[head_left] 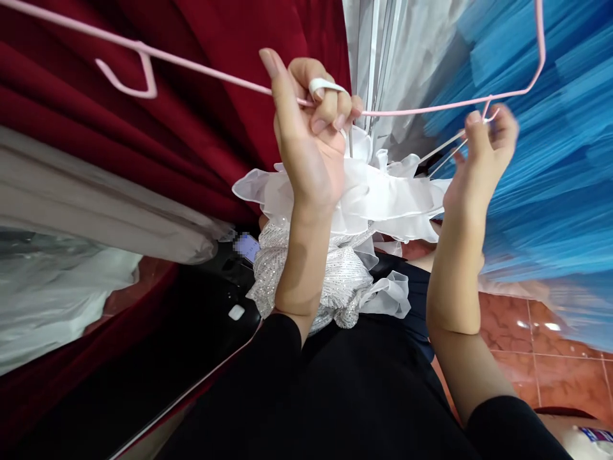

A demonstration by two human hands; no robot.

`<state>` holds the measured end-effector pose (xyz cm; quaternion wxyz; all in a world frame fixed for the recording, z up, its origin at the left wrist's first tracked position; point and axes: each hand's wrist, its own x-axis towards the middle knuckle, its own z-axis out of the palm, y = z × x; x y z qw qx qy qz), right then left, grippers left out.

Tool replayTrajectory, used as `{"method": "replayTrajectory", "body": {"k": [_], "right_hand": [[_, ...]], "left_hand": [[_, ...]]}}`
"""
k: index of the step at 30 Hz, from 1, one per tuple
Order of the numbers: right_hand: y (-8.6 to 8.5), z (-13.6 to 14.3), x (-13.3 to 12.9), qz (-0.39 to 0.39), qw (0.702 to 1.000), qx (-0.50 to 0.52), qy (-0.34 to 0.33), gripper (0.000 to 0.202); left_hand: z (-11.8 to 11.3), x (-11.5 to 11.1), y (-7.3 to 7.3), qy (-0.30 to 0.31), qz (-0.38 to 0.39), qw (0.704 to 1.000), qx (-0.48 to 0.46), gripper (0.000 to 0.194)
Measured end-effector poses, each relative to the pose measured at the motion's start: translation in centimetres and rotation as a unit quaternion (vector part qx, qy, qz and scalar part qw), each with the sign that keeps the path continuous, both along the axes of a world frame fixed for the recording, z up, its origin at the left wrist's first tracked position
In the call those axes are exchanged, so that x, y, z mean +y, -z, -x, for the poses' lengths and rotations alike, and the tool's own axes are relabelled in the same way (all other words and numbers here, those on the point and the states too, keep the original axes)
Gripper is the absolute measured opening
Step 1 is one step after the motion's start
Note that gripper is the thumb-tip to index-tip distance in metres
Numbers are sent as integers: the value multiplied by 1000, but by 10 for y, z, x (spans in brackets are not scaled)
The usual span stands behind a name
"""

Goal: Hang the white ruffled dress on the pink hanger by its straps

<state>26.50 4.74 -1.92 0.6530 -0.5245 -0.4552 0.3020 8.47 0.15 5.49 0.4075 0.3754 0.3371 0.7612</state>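
A pink clothes hanger [416, 112] stretches across the upper view. My left hand [311, 128] is closed round its bar, thumb pointing up, with a white band [328, 85] across its fingers. At the small notch hook on the right, my right hand [483, 150] pinches a thin white strap [443, 149], fingers slightly blurred. Two lines of this strap lead down toward a white dress [387, 198]. Its top is sheer ruffles; its silvery sequined part [342, 275] lies bunched in my lap, partly behind my left forearm.
Dark red cloth [230, 38] hangs at upper left, and blue tulle [550, 191] fills the right. A phone [246, 247] and a small white case [235, 312] rest on the black seat [191, 326] to the left. Red floor tiles [507, 326] show at lower right.
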Motion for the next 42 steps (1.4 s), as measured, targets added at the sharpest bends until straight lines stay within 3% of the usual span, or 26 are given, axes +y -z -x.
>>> {"method": "replayTrajectory", "body": {"k": [2, 4, 9, 12, 16, 21, 26, 29, 31, 35, 38, 40, 42], "right_hand": [[9, -6, 6, 47, 990, 77, -105, 12], [14, -4, 4, 19, 988, 92, -123, 14], [14, 1, -5, -61, 997, 48, -21, 16], [18, -5, -1, -35, 996, 81, 0, 21], [22, -9, -3, 9, 996, 87, 27, 31], [1, -10, -20, -30, 994, 104, -30, 35], [-30, -20, -14, -101, 977, 184, -27, 8], [-37, -27, -5, -71, 970, 231, -8, 16], [-36, -30, -3, -24, 965, 259, -33, 17], [-20, -24, -8, 29, 957, 279, -72, 13], [-8, -3, -15, 33, 957, 280, -67, 9], [-7, 17, -23, 35, 959, 260, -106, 19], [-15, 36, -34, 29, 951, 206, -227, 28]], "left_hand": [[-1, 4, 1, -37, 10, 999, 14, 44], [-1, 7, 2, -50, 16, 999, 16, 44], [5, 13, 6, 12, -32, 997, -62, 47], [9, 13, 8, 32, -53, 994, -87, 47], [10, 12, 8, 5, -53, 996, -77, 47], [16, 15, 11, -56, -3, 998, 14, 55], [25, 13, 8, -92, 23, 994, 50, 65], [24, 9, 6, -54, -2, 999, 6, 55], [22, 6, 5, -17, -36, 999, -31, 46], [18, 5, 8, 34, -70, 992, -101, 46], [17, 10, 13, 85, -80, 983, -140, 46], [16, 14, 15, 104, -76, 979, -158, 47], [14, 16, 15, 107, -71, 977, -172, 48]]}}
